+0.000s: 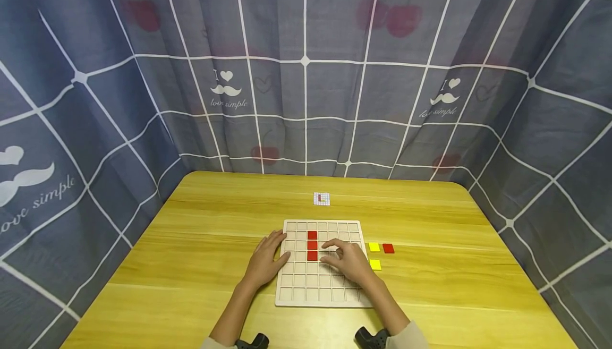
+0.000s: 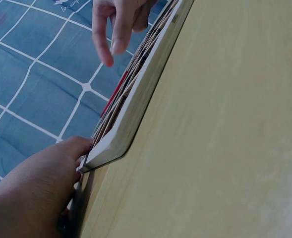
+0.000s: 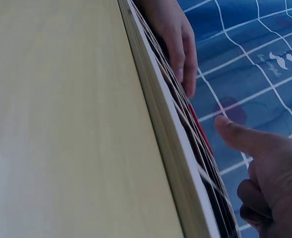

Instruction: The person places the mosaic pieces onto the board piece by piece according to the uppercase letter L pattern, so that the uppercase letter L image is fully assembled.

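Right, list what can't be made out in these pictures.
Head: card, exact pattern too small.
Head: some board squares, hidden by the right hand.
Right wrist: red tiles, seen edge-on, can't be counted.
Head: black gear, partly cut off by the bottom edge.

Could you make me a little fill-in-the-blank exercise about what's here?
1. A column of ___ red tiles shows on the board.
2. The left hand touches the board's ___ edge.
3. Right of the board lie one loose red tile and two ___ tiles.

Missing words: three; left; yellow.
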Tool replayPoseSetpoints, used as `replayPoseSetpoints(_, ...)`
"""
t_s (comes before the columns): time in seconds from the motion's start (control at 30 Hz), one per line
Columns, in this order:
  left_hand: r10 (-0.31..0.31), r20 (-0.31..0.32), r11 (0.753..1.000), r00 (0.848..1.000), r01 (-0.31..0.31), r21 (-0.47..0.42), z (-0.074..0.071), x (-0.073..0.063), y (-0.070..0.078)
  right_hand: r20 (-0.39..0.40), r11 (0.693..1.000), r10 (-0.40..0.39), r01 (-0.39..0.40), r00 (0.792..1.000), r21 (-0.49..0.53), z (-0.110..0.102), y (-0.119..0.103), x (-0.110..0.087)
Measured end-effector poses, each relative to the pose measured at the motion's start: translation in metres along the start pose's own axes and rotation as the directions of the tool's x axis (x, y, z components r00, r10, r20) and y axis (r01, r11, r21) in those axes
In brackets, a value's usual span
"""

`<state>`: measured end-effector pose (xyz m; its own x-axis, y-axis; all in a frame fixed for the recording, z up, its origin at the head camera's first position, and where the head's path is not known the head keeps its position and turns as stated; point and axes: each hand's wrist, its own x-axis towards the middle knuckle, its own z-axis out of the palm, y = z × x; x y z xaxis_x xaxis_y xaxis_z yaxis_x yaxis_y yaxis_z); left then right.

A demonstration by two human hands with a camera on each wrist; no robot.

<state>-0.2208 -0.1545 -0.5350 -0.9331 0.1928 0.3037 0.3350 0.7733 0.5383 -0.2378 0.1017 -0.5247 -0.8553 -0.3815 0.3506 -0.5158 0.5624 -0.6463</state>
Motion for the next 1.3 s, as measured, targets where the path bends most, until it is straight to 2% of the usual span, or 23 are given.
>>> replayPoseSetpoints(0.17, 0.009, -0.003, 1.000, 1.000, -0.009, -0.002, 0.001, 0.001, 0.000, -0.014, 0.996, 0.070, -0.069, 0.997, 0.062, -0.023, 0.012, -0.011)
replayPoseSetpoints(0.3, 0.000, 0.002, 1.000, 1.000, 0.000, 0.001, 0.001, 0.002, 0.000, -0.059, 0.988, 0.132, -0.127, 0.989, 0.085, -0.045, 0.026, -0.020)
replayPoseSetpoints(0.57, 0.007, 0.000, 1.000, 1.000, -0.007, 0.008, 0.002, 0.001, -0.002, -0.165, 0.980, 0.186, -0.194, 0.969, -0.033, -0.082, 0.063, -0.038)
replayPoseSetpoints(0.73, 0.012, -0.002, 1.000, 1.000, -0.012, 0.008, 0.002, 0.001, -0.002, -0.196, 0.970, 0.198, -0.221, 0.960, -0.105, -0.098, 0.077, -0.048)
replayPoseSetpoints(1.03, 0.012, -0.003, 1.000, 1.000, -0.012, 0.007, 0.003, 0.002, -0.003, -0.117, 0.937, 0.293, -0.310, 0.949, -0.159, -0.108, 0.093, -0.056)
replayPoseSetpoints(1.3, 0.026, -0.011, 1.000, 1.000, -0.026, 0.011, 0.003, 0.000, -0.003, -0.127, 0.930, 0.302, -0.322, 0.945, -0.179, -0.105, 0.093, -0.057)
